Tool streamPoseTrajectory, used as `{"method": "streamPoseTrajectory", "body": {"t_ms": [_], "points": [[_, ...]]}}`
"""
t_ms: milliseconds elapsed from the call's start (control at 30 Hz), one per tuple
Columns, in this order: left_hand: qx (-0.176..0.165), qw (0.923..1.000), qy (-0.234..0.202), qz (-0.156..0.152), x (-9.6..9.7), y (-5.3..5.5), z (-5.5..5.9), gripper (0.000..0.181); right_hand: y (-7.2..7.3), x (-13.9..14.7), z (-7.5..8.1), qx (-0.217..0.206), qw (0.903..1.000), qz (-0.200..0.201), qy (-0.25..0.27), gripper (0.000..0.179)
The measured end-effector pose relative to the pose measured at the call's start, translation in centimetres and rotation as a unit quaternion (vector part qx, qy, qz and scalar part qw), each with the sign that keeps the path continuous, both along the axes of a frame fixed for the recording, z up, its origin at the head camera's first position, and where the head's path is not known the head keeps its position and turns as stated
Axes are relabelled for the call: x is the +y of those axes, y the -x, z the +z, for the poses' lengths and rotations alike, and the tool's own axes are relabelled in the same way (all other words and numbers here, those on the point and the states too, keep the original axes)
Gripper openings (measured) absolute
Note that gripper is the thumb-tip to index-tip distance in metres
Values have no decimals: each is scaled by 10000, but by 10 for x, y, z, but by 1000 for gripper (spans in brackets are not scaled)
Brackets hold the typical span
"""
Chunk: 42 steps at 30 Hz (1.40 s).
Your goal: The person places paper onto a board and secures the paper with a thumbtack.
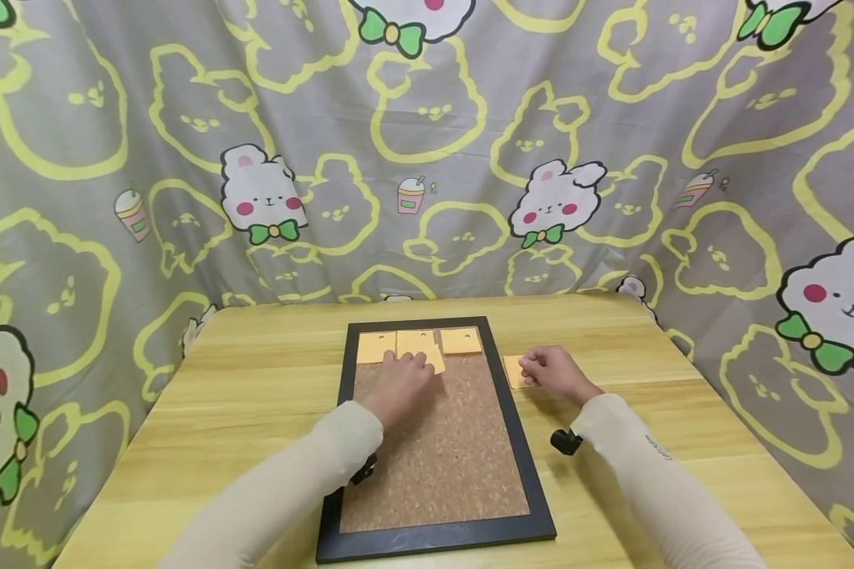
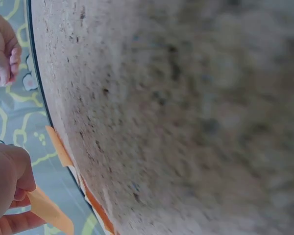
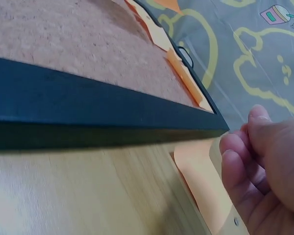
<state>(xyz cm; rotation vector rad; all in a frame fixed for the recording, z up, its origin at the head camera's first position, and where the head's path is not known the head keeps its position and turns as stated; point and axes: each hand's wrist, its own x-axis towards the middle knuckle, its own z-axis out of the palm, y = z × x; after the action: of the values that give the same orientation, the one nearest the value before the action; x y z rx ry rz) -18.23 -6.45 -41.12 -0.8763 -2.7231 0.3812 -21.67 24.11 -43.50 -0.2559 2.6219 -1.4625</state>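
A black-framed corkboard (image 1: 441, 442) lies on the table, with several orange paper notes along its far edge. One note (image 1: 461, 341) sits at the right of that row with a small dot near its top, probably a tack. My left hand (image 1: 402, 383) is over the board's upper part and pinches a loose orange note (image 2: 51, 210) between thumb and fingers. Right of the frame, my right hand (image 1: 555, 370) hovers by more orange notes (image 3: 201, 181), fingers curled and thumb against the index finger. Whether something tiny is between those fingertips cannot be told.
The wooden table (image 1: 249, 395) extends on both sides of the board. A small round metallic thing (image 3: 236, 222) shows beside the right-hand notes. Behind the table hangs a patterned grey curtain (image 1: 462, 142). Each wrist carries a black camera.
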Motion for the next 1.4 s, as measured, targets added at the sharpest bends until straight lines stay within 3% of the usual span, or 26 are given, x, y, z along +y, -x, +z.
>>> {"method": "streamPoseTrajectory", "body": {"t_ms": [367,567,967,1233,1400], "points": [[-14,9997,181,167,-18,-4,-1,6,4,-25,0,12,9996,97,268,18],[-6,9994,271,196,-25,-8,0,4,4,-36,2,-37,9999,-29,157,11],[171,9991,400,12,-39,-15,-3,4,11,-57,2,104,9998,169,24,8],[314,9983,484,50,-47,-18,-2,8,13,-72,3,118,9994,335,38,7],[193,9981,573,118,-53,-18,-2,9,14,-81,5,194,9988,435,-120,7]]}}
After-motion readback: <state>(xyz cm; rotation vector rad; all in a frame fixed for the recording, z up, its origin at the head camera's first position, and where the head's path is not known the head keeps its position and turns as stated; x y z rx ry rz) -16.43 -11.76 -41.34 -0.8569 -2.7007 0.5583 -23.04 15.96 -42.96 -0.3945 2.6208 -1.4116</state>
